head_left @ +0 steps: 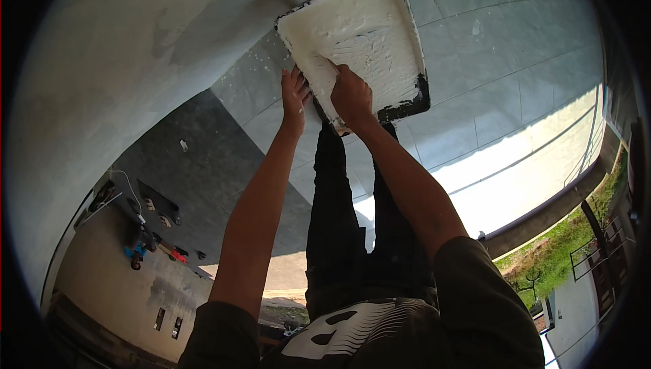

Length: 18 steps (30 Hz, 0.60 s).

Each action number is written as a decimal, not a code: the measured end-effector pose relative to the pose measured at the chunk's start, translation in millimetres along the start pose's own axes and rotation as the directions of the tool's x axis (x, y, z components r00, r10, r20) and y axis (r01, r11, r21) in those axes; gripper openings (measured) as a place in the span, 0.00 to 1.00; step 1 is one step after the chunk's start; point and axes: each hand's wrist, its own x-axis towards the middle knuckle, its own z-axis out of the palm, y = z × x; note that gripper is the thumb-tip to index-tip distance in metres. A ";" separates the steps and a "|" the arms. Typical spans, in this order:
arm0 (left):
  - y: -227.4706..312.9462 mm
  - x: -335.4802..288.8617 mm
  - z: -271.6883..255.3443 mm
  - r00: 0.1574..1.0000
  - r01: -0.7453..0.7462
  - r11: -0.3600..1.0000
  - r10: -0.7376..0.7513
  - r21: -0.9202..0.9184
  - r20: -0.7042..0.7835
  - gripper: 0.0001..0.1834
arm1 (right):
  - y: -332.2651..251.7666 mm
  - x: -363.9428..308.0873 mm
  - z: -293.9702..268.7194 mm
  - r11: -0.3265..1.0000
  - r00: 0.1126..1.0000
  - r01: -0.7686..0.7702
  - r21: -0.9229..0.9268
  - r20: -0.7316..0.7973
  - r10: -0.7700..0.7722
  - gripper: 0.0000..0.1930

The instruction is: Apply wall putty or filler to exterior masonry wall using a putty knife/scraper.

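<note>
A black tray (424, 92) coated in thick white paint (359, 30) lies ahead of my legs. My right hand (352, 98) is closed over the near left part of the tray. A thin edge shows by its thumb, but I cannot make out what the fingers hold. Marks and ridges run through the paint beside that hand. Just outside the tray's left edge is my left hand (295, 101), its fingers stretched out and apart. It holds nothing, and whether its fingertips touch the tray is unclear.
A grey plastered wall (135, 50) rises along the left. Paint-spotted grey floor tiles (502, 64) spread to the right, partly sunlit. A dark grey floor section (224, 172) lies left of my legs. A white cable (129, 182) and small items sit far left; grass (563, 260) grows outside at right.
</note>
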 end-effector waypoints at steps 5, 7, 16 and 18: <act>-4.3 3.0 -6.1 1.000 -0.022 1.000 0.022 -0.017 -0.017 0.52 | 2.9 21.6 -1.6 0.898 0.970 0.103 0.428 -0.245 0.006 0.08; -5.4 6.4 -2.4 0.999 -0.032 0.999 0.031 -0.028 -0.021 0.52 | 3.7 31.0 -2.3 0.890 0.967 0.142 0.433 -0.254 -0.031 0.11; -2.9 1.7 2.6 0.999 -0.031 0.998 0.029 -0.046 -0.033 0.53 | -27.6 20.9 11.3 0.976 1.000 0.027 0.214 -0.007 -0.026 0.12; -2.9 1.0 2.8 0.999 -0.040 0.997 0.039 -0.060 -0.015 0.53 | -28.3 17.5 14.8 0.948 1.000 -0.014 0.319 0.003 0.013 0.14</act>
